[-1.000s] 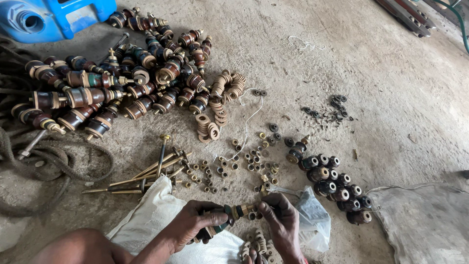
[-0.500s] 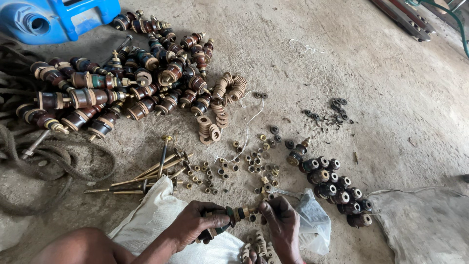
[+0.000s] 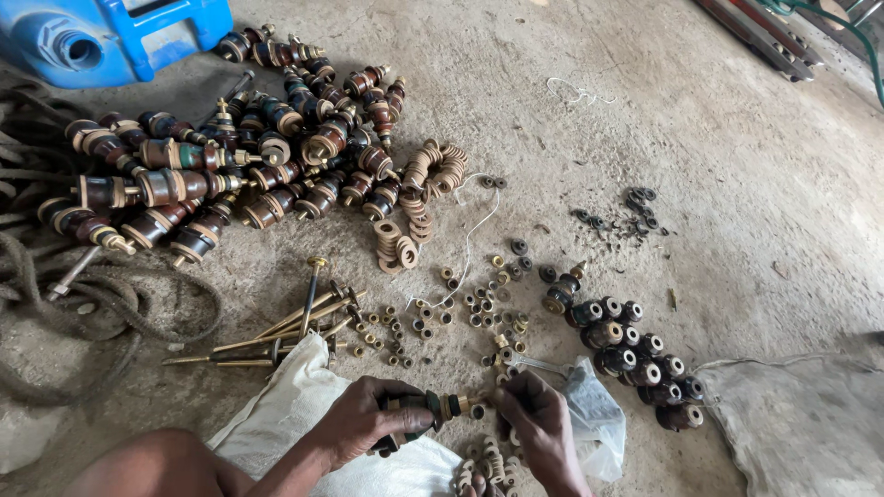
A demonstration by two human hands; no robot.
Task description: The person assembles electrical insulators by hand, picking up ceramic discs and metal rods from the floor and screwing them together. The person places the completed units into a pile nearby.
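My left hand (image 3: 368, 423) grips a dark brown insulator on a brass rod (image 3: 433, 407), held level above a white sack (image 3: 295, 405). My right hand (image 3: 539, 428) pinches the rod's brass end, where a small nut or washer sits. A metal spanner (image 3: 534, 365) lies on the floor just beyond my right hand. Small brass nuts and washers (image 3: 479, 304) are scattered on the concrete ahead of both hands, and more lie below my right hand (image 3: 483, 465).
A large heap of brown insulators (image 3: 230, 166) lies at the upper left. Stacked washer rings (image 3: 424, 184), brass rods (image 3: 285, 331), a row of dark insulator caps (image 3: 635, 354), black washers (image 3: 631, 212), thick rope (image 3: 83, 304), a blue plastic container (image 3: 110, 32) and a clear bag (image 3: 594, 419) surround me.
My view has shifted slightly. Both hands stay on the insulator and rod, with my right fingers moving a little at the rod's end.
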